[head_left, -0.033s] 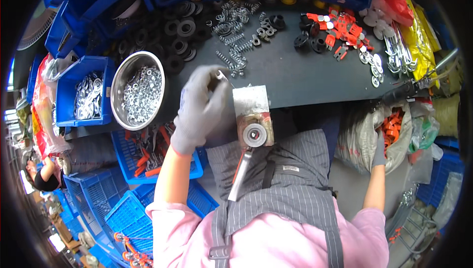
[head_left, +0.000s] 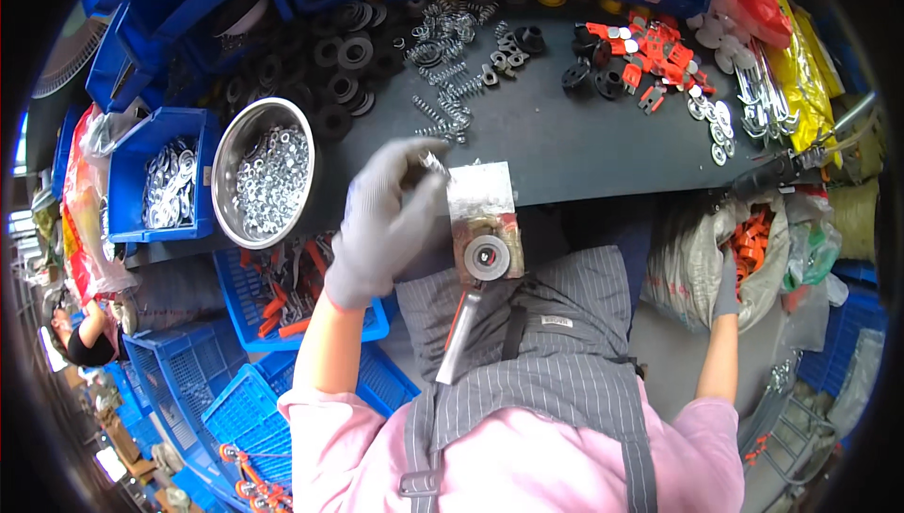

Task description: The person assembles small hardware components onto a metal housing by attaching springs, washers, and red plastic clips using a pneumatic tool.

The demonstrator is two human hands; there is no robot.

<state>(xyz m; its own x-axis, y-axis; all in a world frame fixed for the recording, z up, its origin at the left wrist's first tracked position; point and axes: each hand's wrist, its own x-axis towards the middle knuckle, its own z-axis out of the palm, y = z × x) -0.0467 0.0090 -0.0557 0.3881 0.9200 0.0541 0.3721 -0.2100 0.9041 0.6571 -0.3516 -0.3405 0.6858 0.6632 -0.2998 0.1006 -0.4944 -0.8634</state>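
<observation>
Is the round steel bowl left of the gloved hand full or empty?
Partly full. The steel bowl holds a heap of small silvery nuts or washers across its bottom, well below the rim.

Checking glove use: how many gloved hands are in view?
2. The left hand is at the bench edge beside the steel bowl; the right hand reaches into a sack at the right.
</observation>
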